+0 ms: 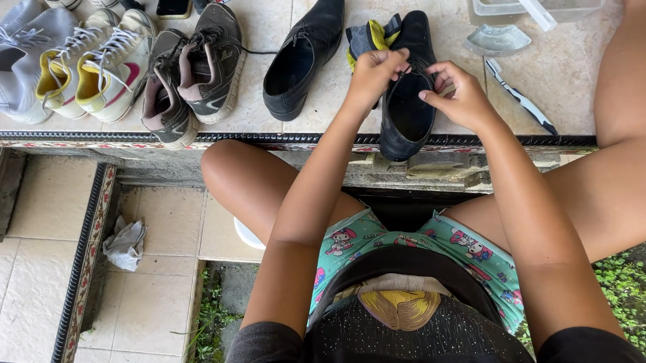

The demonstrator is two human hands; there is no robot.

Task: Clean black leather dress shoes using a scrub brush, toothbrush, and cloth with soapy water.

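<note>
Nearest, crumpled grey rag (125,243) on lower tiled step. Up at tiled ledge edge (284,125): left hand (371,72) pinching lace area of black leather lace-up shoe (407,98), fingers closed on it; right hand (458,94) gripping shoe's collar, steadying. Best kept braced against ledge, lace pulled evenly, heel held firm. Shoe matte, dark, opening upward. Beyond: matching black shoe (304,53), grey-yellow cloth (372,38), white toothbrush (520,97), worn sneakers (187,71).
</note>
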